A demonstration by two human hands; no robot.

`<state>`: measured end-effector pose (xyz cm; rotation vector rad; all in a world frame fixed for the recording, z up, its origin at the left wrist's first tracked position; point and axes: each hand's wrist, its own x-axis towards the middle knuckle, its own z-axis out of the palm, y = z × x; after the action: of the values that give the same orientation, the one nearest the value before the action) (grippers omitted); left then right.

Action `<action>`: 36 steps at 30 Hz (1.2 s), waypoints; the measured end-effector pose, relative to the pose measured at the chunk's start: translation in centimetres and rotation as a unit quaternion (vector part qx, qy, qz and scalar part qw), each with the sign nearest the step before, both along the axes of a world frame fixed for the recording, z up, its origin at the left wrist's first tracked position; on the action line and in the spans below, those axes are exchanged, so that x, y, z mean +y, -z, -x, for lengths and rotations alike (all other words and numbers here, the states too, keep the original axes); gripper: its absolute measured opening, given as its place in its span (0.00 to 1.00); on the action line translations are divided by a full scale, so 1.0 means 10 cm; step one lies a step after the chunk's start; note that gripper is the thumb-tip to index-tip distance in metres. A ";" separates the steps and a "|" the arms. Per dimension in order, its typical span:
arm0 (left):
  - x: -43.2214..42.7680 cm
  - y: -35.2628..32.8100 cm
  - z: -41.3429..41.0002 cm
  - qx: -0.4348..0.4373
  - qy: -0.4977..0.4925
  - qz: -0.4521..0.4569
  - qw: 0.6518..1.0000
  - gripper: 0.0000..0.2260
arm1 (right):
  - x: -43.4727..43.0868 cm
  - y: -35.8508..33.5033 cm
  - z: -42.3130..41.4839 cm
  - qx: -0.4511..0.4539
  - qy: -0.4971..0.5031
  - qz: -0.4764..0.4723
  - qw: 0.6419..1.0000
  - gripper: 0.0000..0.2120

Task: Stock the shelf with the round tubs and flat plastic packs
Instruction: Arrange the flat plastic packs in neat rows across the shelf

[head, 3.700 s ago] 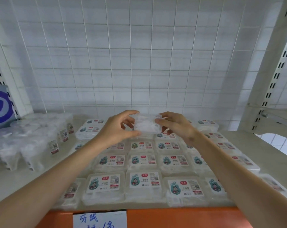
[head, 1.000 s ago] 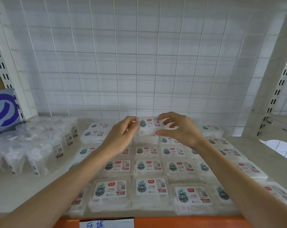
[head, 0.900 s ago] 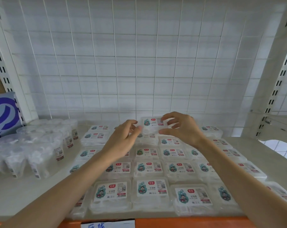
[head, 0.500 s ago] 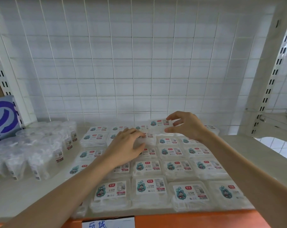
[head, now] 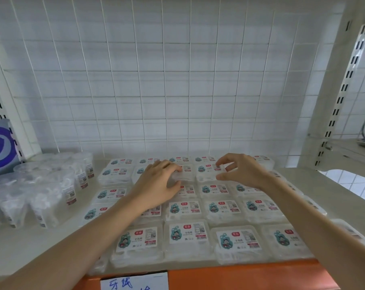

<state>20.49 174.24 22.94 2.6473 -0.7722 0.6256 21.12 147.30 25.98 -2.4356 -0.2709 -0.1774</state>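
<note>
- The flat pack point(head: 206, 170) that both hands held up a second ago now sits low in the second row from the back. The right hand point(head: 244, 172) pinches its right edge between thumb and forefinger.
- The left hand point(head: 156, 185) has dropped onto the neighbouring pack point(head: 184, 176), fingers curled over it.
- That pack's label is mostly covered (and blurred).
- The round tubs point(head: 51, 185) at the left are cut off by the frame.

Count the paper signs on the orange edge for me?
1: a handwritten paper sign on the orange shelf edge, bottom middle, cut off by the frame. Others may be hidden.
</note>
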 end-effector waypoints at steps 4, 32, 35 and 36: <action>0.00 -0.01 0.00 -0.004 -0.002 -0.004 1.000 0.17 | 0.04 0.03 -0.02 0.000 0.003 0.023 1.000 0.16; -0.12 -0.35 0.31 0.018 -0.095 -0.111 0.989 0.25 | 0.28 -0.10 0.14 -0.093 -0.043 0.138 0.985 0.21; -0.11 -0.33 0.47 -0.015 -0.115 -0.132 0.984 0.27 | 0.30 -0.13 0.20 -0.083 -0.047 0.140 0.986 0.24; -0.11 -0.31 0.54 -0.023 -0.122 -0.148 0.981 0.29 | 0.30 -0.15 0.23 -0.077 -0.049 0.146 0.985 0.24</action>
<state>15.13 173.18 26.09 3.0416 -0.5955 0.6824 18.80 150.32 27.50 -2.6951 -0.5157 -0.3013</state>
